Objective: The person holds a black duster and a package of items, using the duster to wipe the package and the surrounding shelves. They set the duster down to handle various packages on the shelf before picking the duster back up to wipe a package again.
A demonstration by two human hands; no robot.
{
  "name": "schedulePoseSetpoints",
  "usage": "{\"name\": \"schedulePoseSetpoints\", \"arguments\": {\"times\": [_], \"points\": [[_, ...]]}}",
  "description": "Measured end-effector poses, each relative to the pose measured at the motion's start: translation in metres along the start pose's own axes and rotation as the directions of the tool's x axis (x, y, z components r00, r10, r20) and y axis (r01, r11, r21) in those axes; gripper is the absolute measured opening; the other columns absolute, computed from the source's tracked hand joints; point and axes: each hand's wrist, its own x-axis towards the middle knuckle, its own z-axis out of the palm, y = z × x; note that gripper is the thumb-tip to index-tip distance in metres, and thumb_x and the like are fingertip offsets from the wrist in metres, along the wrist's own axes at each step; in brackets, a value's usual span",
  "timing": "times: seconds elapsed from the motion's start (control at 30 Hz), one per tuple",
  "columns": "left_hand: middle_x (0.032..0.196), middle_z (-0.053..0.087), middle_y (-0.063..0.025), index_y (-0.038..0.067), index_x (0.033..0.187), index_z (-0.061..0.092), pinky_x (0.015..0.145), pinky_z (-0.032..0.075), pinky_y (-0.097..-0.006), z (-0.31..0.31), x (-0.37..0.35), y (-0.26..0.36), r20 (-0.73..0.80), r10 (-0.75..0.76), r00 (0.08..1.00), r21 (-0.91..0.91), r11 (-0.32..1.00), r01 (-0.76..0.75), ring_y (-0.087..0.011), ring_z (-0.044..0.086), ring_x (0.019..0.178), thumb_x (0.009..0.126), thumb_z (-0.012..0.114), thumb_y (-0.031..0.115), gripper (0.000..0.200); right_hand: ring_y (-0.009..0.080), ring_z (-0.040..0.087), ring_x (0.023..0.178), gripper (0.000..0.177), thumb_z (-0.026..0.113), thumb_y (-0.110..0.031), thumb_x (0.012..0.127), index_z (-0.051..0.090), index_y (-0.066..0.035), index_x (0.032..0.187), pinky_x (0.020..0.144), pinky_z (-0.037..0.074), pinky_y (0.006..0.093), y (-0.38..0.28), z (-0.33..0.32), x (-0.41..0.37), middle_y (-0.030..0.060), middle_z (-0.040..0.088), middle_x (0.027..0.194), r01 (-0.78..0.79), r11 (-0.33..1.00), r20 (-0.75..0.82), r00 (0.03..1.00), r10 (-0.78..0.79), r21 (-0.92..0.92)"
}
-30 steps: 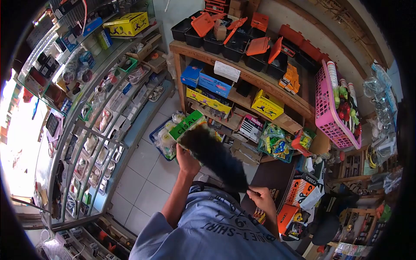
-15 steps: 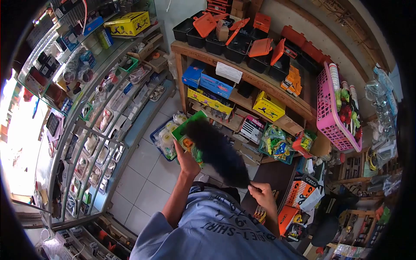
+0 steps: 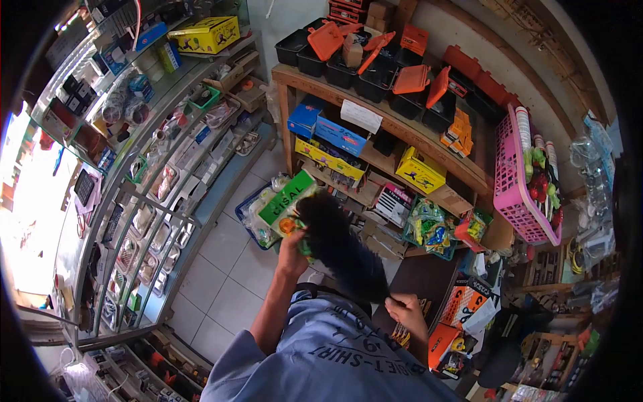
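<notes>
In my right hand (image 3: 406,310) is the handle end of a dark fluffy duster (image 3: 341,244), its bristles slanting up and left across the middle of the view. My left hand (image 3: 293,254) grips a green packet (image 3: 288,198) with pale lettering and orange and green contents low on it. The duster's tip lies against or just in front of the packet's right side. Behind the packet, a blue basket (image 3: 242,213) of clear-wrapped goods sits low over the tiled floor.
A glass display counter (image 3: 201,231) curves along the left. Ahead is a wooden shelf (image 3: 295,79) with black bins (image 3: 375,82) and boxes. A pink basket (image 3: 512,194) hangs at the right, above an orange box (image 3: 442,342).
The green packet has turned so that its lettered face shows more, and my left hand has moved slightly right and down. The duster has shifted a little right. The whole view has shifted slightly.
</notes>
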Motion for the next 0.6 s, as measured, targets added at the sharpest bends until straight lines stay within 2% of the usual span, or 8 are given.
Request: {"name": "schedulePoseSetpoints", "arguments": {"times": [0.1, 0.2, 0.3, 0.37, 0.4, 0.5, 0.53, 0.6], "points": [[0.112, 0.061, -0.0043, 0.006, 0.127, 0.047, 0.084, 0.052, -0.038, 0.007, -0.001, -0.015, 0.024, -0.017, 1.0, 0.06, 0.998, 0.016, -0.0192, 0.061, 0.099, 0.089, 0.057, 0.014, 0.04, 0.0017, 0.036, 0.051, 0.026, 0.056, -0.014, 0.092, 0.051, -0.003, 0.069, 0.046, 0.028, 0.0211, -0.024, 0.012, 0.006, -0.0059, 0.042, 0.057, -0.014, 0.991, -0.055, 0.998, 0.022, 0.133], [0.116, 0.059, -0.0038, 0.007, 0.132, 0.043, 0.087, 0.05, -0.0391, 0.009, 0.005, -0.007, 0.153, -0.014, 0.988, 0.068, 0.998, 0.003, -0.0197, 0.059, 0.103, 0.091, 0.057, 0.018, 0.044, 0.0021, 0.034, 0.048, 0.028, 0.054, -0.012, 0.093, 0.048, -0.004, 0.066, 0.044, 0.026, 0.022, -0.019, 0.012, 0.002, -0.0057, 0.039, 0.055, -0.009, 0.994, -0.034, 0.999, 0.013, 0.111], [0.121, 0.057, -0.0066, 0.006, 0.135, 0.041, 0.089, 0.049, -0.0403, 0.015, 0.014, 0.012, 0.032, 0.005, 0.999, 0.006, 1.0, -0.005, -0.0215, 0.057, 0.108, 0.094, 0.054, 0.021, 0.046, 0.0027, 0.035, 0.047, 0.029, 0.054, -0.013, 0.093, 0.049, -0.004, 0.066, 0.044, 0.026, 0.0219, 0.018, 0.002, -0.003, -0.0045, 0.04, 0.053, -0.056, 0.992, 0.012, 0.998, 0.055, 0.115], [0.128, 0.053, -0.0126, 0.004, 0.135, 0.041, 0.097, 0.045, -0.0472, 0.018, 0.016, 0.021, 0.077, 0.045, 0.996, -0.005, 0.999, -0.045, -0.0279, 0.056, 0.113, 0.095, 0.05, 0.021, 0.044, 0.0033, 0.036, 0.046, 0.031, 0.054, -0.015, 0.093, 0.048, -0.005, 0.064, 0.044, 0.027, 0.0219, 0.037, -0.003, -0.009, -0.0039, 0.041, 0.053, -0.031, 0.991, -0.132, 0.99, 0.048, 0.127], [0.128, 0.053, -0.0131, 0.004, 0.134, 0.041, 0.099, 0.044, -0.0482, 0.024, 0.014, 0.021, 0.062, 0.043, 0.997, -0.024, 0.999, -0.041, -0.0301, 0.056, 0.114, 0.095, 0.05, 0.023, 0.045, 0.0034, 0.035, 0.046, 0.027, 0.056, -0.015, 0.093, 0.051, -0.005, 0.069, 0.044, 0.027, 0.0222, 0.055, -0.008, -0.007, -0.0046, 0.041, 0.054, 0.019, 0.99, -0.201, 0.98, 0.01, 0.143], [0.128, 0.053, -0.0131, 0.004, 0.135, 0.04, 0.099, 0.044, -0.0483, 0.01, 0.011, 0.009, -0.017, -0.06, 0.998, -0.056, 0.997, 0.059, -0.0309, 0.055, 0.114, 0.095, 0.05, 0.024, 0.046, 0.0035, 0.037, 0.047, 0.021, 0.06, -0.017, 0.091, 0.052, -0.005, 0.076, 0.044, 0.027, 0.0224, 0.021, 0.005, -0.004, -0.0046, 0.043, 0.055, 0.029, 0.977, -0.375, 0.925, 0.054, 0.211], [0.129, 0.053, -0.011, 0.005, 0.135, 0.041, 0.099, 0.044, -0.0464, 0.011, 0.008, 0.002, 0.004, -0.085, 0.996, -0.023, 0.996, 0.085, -0.0291, 0.055, 0.115, 0.094, 0.05, 0.026, 0.046, 0.0025, 0.039, 0.051, 0.017, 0.065, -0.018, 0.088, 0.056, -0.003, 0.088, 0.045, 0.029, 0.0215, 0.019, 0.005, 0.002, -0.0061, 0.046, 0.06, 0.03, 0.994, -0.409, 0.912, 0.016, 0.108], [0.129, 0.053, -0.0108, 0.005, 0.135, 0.041, 0.099, 0.044, -0.0464, 0.018, 0.0, -0.015, 0.049, -0.145, 0.988, -0.024, 0.989, 0.146, -0.029, 0.055, 0.115, 0.095, 0.049, 0.027, 0.046, 0.0011, 0.041, 0.055, 0.02, 0.067, -0.017, 0.086, 0.059, -0.001, 0.095, 0.046, 0.03, 0.0203, -0.004, 0.017, 0.015, -0.0073, 0.05, 0.067, 0.148, 0.964, -0.388, 0.92, -0.052, 0.22]]}}
